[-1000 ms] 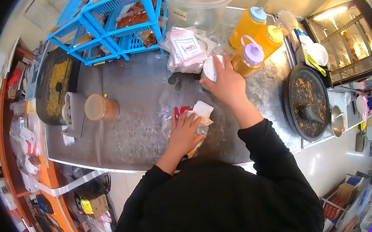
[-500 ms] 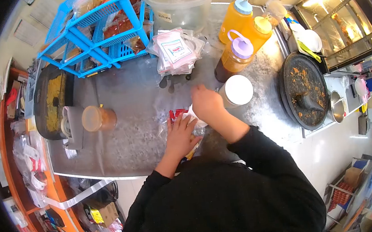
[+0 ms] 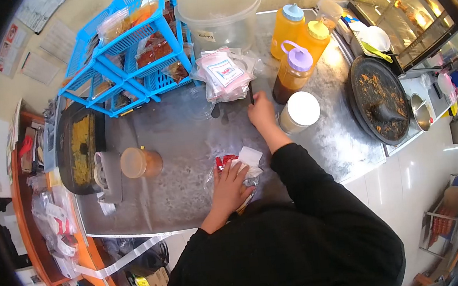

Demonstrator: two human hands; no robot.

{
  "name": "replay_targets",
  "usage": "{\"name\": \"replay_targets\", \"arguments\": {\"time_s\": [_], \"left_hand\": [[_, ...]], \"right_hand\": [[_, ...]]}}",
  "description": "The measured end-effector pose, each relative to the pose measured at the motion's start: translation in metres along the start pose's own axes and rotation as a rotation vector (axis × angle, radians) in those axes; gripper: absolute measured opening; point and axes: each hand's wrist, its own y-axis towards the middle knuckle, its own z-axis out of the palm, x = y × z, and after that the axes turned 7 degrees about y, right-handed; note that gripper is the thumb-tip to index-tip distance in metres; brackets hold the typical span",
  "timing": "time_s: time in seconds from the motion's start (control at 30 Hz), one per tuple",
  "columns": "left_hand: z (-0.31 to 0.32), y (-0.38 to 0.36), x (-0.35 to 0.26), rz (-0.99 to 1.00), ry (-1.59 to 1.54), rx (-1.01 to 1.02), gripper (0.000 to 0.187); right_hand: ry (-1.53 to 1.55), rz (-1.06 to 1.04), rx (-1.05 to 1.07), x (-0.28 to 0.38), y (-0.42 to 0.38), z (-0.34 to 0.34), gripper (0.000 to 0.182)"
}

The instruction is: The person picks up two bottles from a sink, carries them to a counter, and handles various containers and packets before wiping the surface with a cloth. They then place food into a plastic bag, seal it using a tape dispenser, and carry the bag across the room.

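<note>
On the steel counter [image 3: 185,147], left hand [image 3: 230,184] flat on plastic bag [image 3: 242,166], right hand [image 3: 262,112] grip unclear.

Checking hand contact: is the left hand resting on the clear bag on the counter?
Yes, the left hand lies flat on the clear bag, pressing it against the metal counter.

free: bare counter [image 3: 174,143] left-centre | blocked: white-lidded jar [image 3: 299,112], bottles [image 3: 296,42] right
</note>
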Motion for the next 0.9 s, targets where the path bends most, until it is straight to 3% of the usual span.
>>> {"name": "replay_targets", "arguments": {"time_s": [0.17, 0.33, 0.53, 0.67, 0.9], "left_hand": [[0.002, -0.002, 0.007, 0.045, -0.037, -0.015, 0.063], [0.003, -0.002, 0.009, 0.064, -0.056, -0.020, 0.063], [0.006, -0.002, 0.010, 0.055, -0.056, -0.040, 0.061], [0.006, -0.003, 0.009, 0.061, -0.043, -0.065, 0.061], [0.004, -0.003, 0.008, 0.066, -0.020, -0.095, 0.060]], "right_hand": [[0.296, -0.045, 0.006, -0.028, -0.065, -0.017, 0.046], [0.548, -0.033, 0.127, -0.002, -0.131, -0.073, 0.043], [0.437, -0.166, -0.066, 0.059, -0.116, -0.112, 0.024], [-0.089, -0.525, -0.203, 0.083, -0.066, -0.114, 0.029], [-0.303, -0.308, -0.066, 0.089, 0.005, -0.072, 0.034]]}}
